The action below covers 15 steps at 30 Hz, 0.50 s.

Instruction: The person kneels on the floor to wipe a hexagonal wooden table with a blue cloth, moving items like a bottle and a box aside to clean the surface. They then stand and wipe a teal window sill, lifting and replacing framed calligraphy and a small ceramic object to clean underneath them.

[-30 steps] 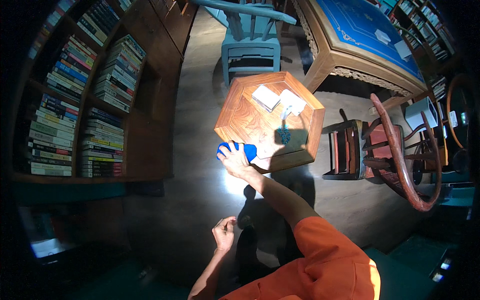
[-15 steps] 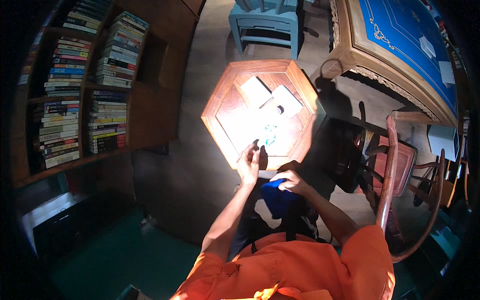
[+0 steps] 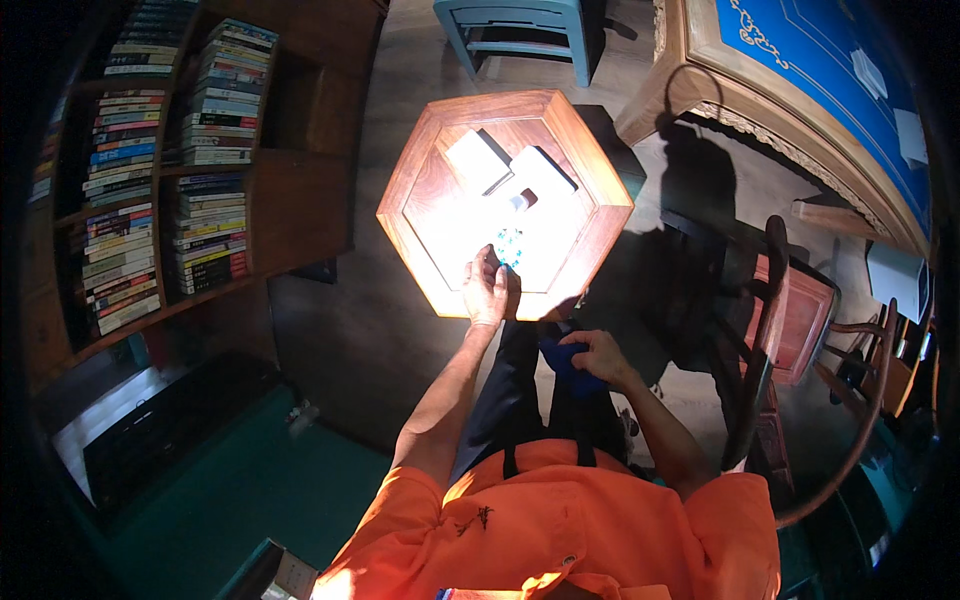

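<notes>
My left hand is over the near edge of a hexagonal wooden table, its fingers drawn together around a small dark shape I cannot make out. Just beyond its fingertips lies a loose cluster of blue-green beads, partly washed out by glare. Closer to my body and below the tabletop, my right hand grips a bunched dark blue cloth. Farther back on the table are a pale flat notebook-like thing, a white box-like item and a small dark-topped object.
A bookcase with stacked books stands on the left. Beyond the table is a grey-blue chair. A carved wooden table with a blue top fills the far right. A wooden chair with curved arms stands close on my right.
My left hand has come down and forward to the tabletop beside the beads. The right hand keeps hold of the blue cloth, slightly farther right. The whole view has shifted a little.
</notes>
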Available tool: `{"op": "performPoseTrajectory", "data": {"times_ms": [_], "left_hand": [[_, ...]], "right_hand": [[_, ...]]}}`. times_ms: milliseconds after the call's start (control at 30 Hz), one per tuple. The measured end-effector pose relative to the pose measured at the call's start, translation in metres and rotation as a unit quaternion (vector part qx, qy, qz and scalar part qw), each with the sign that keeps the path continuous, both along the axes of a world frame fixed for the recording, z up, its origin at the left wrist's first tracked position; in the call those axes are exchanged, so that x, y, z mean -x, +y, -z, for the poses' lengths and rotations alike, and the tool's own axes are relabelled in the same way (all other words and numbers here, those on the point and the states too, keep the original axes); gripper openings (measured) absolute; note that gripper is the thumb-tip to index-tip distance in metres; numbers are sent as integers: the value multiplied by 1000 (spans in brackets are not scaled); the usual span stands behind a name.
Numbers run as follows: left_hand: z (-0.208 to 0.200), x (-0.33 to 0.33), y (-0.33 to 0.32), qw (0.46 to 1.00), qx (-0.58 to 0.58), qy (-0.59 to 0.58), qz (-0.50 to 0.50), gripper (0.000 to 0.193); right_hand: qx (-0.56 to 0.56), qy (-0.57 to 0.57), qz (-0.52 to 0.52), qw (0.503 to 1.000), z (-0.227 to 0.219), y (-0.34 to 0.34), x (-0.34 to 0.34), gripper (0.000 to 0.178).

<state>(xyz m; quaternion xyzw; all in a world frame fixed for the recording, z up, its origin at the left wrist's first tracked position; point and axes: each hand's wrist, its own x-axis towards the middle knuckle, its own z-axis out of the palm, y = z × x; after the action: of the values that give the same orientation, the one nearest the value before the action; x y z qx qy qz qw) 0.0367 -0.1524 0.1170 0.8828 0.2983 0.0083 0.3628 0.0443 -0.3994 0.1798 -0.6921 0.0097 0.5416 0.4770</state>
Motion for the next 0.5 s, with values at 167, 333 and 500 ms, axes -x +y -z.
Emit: {"op": "performPoseTrajectory", "data": {"times_ms": [167, 333, 500], "left_hand": [[-8, 7, 2, 999, 37, -18, 13, 49], [-1, 8, 16, 998, 4, -51, 22, 45], [-14, -5, 19, 999, 12, -42, 23, 39]], "right_hand": [[55, -31, -56, 996, 2, -17, 13, 45], [79, -42, -53, 995, -1, -24, 18, 46], [96, -71, -56, 991, 2, -23, 27, 47]]}}
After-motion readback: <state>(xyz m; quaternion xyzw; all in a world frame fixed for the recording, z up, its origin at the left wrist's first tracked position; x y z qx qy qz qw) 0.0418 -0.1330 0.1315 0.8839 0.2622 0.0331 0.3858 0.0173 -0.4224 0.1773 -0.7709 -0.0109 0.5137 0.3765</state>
